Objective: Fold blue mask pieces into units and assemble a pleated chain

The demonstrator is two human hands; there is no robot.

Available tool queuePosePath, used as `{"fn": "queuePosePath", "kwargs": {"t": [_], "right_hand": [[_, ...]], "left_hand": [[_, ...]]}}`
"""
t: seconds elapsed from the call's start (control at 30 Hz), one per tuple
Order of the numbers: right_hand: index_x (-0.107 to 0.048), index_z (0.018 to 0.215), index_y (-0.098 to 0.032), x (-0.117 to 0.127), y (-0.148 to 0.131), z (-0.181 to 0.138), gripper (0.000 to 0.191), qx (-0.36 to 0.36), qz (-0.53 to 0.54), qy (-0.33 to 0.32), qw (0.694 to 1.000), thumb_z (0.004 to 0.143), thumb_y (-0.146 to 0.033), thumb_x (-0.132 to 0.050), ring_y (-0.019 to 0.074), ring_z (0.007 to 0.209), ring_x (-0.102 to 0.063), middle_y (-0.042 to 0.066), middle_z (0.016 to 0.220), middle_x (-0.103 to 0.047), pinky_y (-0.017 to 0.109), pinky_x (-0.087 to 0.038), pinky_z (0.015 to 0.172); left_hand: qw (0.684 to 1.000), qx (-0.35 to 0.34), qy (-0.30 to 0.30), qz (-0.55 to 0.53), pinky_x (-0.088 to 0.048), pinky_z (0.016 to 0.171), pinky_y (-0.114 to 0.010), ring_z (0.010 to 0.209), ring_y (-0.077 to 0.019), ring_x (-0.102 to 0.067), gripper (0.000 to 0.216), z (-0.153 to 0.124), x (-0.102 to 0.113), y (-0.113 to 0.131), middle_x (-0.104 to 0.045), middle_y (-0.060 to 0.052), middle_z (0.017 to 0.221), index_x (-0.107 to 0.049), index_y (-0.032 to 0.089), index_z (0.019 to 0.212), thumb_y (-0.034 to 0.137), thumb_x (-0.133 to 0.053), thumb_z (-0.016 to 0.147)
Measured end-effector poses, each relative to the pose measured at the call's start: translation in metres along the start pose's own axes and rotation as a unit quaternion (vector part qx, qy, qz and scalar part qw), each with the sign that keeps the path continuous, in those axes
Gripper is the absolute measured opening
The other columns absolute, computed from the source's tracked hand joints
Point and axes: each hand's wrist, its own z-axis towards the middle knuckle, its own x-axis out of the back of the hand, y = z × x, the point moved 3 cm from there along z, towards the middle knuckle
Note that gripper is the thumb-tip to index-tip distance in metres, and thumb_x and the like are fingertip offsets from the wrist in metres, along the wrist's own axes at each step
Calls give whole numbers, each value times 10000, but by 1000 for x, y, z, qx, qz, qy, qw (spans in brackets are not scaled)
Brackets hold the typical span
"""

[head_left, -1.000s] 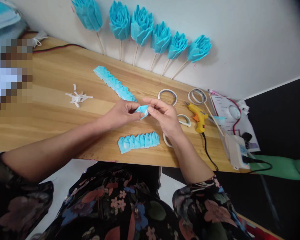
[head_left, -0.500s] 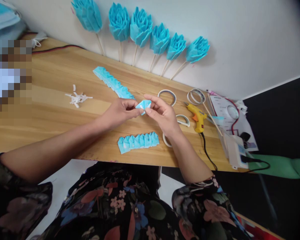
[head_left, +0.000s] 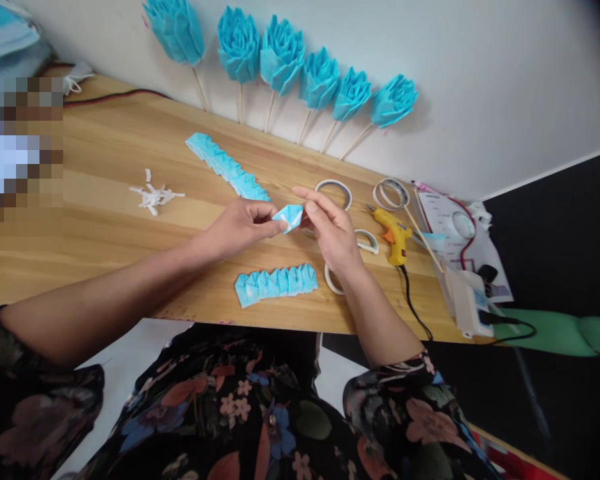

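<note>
Blue folded piece (head_left: 291, 217) mid-frame, left hand (head_left: 240, 227) grip pinching it; right hand (head_left: 336, 233) alongside, can't tell its grip.

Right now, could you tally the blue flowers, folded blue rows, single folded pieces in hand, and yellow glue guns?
Blue flowers: 6
Folded blue rows: 2
Folded blue piece in the left hand: 1
Yellow glue gun: 1
Total: 10

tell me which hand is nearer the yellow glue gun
Right. The right hand is to the left of the yellow glue gun; the left hand is farther left, pinching a folded blue piece.
</note>
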Motion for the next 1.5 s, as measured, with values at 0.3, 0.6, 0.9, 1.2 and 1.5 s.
{"fn": "queuePosePath", "kwargs": {"t": [0.3, 0.6, 0.9, 1.2, 1.5], "right_hand": [[-709, 1211, -283, -5, -7, -1, 382, 37, -3, -16, 999, 863, -429, -764, 122, 803, -632, -21, 923, -704, 308, -553, 818], [-706, 1238, -278, -7, -7, -1, 437, 45, -51, -19, 998, 872, -516, -735, 117, 756, -585, -19, 892, -690, 281, -511, 717], [-756, 1152, -272, -5, -6, -3, 351, 20, -66, -11, 998, 905, -514, -697, 123, 714, -586, -22, 809, -691, 292, -517, 696], [-692, 1254, -285, 0, -2, 1, 502, -23, 36, 8, 999, 953, -660, -546, 161, 894, -669, 38, 1047, -719, 316, -590, 789], [-644, 1313, -288, -4, 0, 2, 480, 15, -26, -50, 998, 874, -458, -737, 140, 816, -621, -17, 900, -675, 333, -572, 818]], "left_hand": [[1000, 10, 7, -23, -296, 559, -248, 582, -97, -399, 253, -1, -3, 1, -484, 39, 623, -617, 174, 721, 392, -683, 832], [999, 11, 22, -43, -377, 616, -240, 631, -99, -485, 219, 0, -4, -4, -589, 9, 688, -616, 164, 727, 351, -706, 795], [999, -3, -17, -40, -378, 593, -237, 614, -103, -476, 228, -1, -8, -3, -580, 16, 653, -592, 178, 712, 359, -713, 778], [997, -1, 29, -68, -336, 561, -231, 575, -84, -432, 192, -2, -3, 1, -544, 30, 635, -618, 170, 733, 317, -713, 812], [995, 24, 69, -66, -345, 545, -239, 564, -95, -442, 208, -2, 1, -1, -516, 33, 621, -618, 181, 775, 357, -697, 853]]}}
